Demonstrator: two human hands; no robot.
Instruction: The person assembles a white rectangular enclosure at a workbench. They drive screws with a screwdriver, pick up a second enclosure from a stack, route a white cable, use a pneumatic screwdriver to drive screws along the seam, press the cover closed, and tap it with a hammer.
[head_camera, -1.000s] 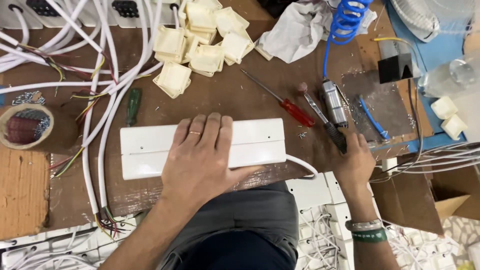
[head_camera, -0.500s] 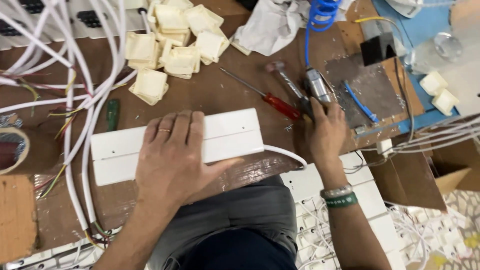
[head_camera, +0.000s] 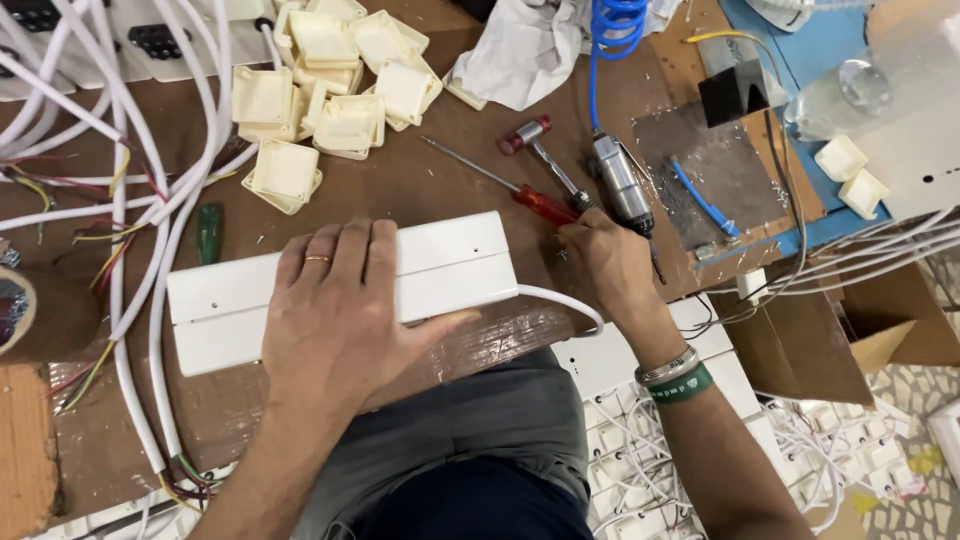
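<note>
Pressing the white box (head_camera: 340, 290), left hand (head_camera: 340, 320) lies flat; right hand (head_camera: 605, 265) seemingly grips the screwdriver (head_camera: 545, 207).

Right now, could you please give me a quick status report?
Left hand flat on long white plastic box. Right hand at red-handled screwdriver. Nothing between them.

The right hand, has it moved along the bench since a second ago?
Yes. The right hand has shifted toward the red-handled screwdriver: earlier it lay further right, beyond the metal air tool; now its fingertips are at the red handle.
</note>
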